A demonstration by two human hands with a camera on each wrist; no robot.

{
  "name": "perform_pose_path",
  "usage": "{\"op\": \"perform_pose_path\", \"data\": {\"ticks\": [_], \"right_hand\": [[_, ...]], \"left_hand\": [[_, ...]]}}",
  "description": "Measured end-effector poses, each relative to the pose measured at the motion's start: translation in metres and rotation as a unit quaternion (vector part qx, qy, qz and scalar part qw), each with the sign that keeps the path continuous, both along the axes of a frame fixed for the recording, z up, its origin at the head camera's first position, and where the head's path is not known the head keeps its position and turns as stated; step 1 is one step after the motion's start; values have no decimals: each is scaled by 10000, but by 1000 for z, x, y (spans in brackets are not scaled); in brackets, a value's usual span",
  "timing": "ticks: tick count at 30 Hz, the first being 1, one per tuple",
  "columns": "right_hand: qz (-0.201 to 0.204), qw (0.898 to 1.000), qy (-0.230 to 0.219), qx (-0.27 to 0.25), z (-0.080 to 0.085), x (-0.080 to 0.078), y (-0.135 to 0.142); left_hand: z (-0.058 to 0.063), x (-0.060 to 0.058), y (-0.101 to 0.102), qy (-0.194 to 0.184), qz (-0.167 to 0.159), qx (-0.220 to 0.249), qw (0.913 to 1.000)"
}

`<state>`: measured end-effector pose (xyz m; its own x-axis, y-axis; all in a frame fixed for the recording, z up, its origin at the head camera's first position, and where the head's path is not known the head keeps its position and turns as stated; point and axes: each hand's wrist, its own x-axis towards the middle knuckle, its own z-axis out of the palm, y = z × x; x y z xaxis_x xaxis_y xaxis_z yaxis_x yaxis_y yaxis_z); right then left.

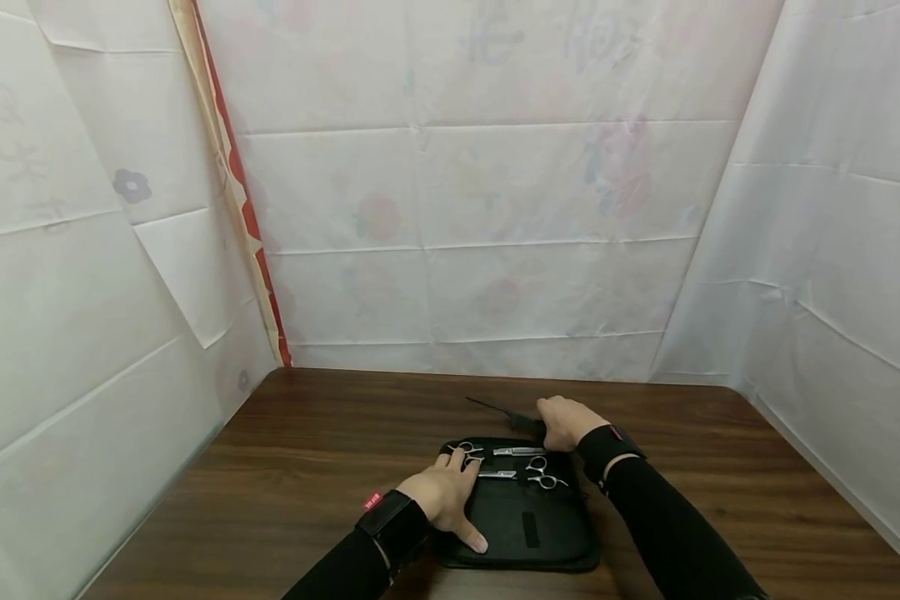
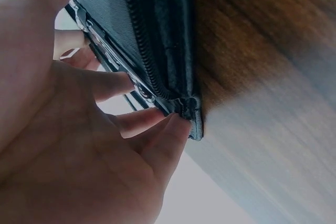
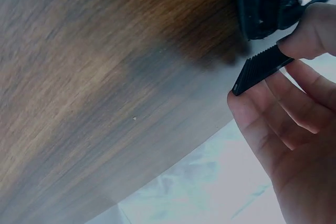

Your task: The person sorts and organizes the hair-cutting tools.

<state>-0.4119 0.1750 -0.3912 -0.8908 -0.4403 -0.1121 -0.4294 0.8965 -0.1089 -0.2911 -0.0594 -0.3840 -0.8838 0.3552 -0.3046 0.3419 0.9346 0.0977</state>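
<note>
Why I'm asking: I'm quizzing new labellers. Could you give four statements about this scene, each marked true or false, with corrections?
1. The right hand holds a black, thin-tailed comb. True.
2. That comb's tail points toward the person's right. False: it points left.
3. The left hand is lifted clear of the black, rectangular zippered case. False: it touches the case.
4. Shiny silver metal scissors lie in the case. True.

Red tag (image 1: 372, 501) on my left wristband (image 1: 395, 525): lettering too small to read | back sheet (image 1: 457, 196), left sheet (image 1: 67, 275): faint characters, illegible to me
</note>
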Motion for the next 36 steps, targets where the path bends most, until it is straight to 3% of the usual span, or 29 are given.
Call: {"op": "perform_pose_path", "data": {"ticks": [19, 29, 36], "right_hand": [[200, 9970, 21, -741, 8, 20, 5], [551, 9872, -136, -1489, 11, 39, 3], [558, 9860, -53, -1569, 12, 45, 0]], "left_hand": [[0, 1, -1, 73, -79, 1, 9999], [-2, 0, -3, 29, -44, 30, 10000], [-2, 0, -3, 57, -111, 78, 9999]]}}
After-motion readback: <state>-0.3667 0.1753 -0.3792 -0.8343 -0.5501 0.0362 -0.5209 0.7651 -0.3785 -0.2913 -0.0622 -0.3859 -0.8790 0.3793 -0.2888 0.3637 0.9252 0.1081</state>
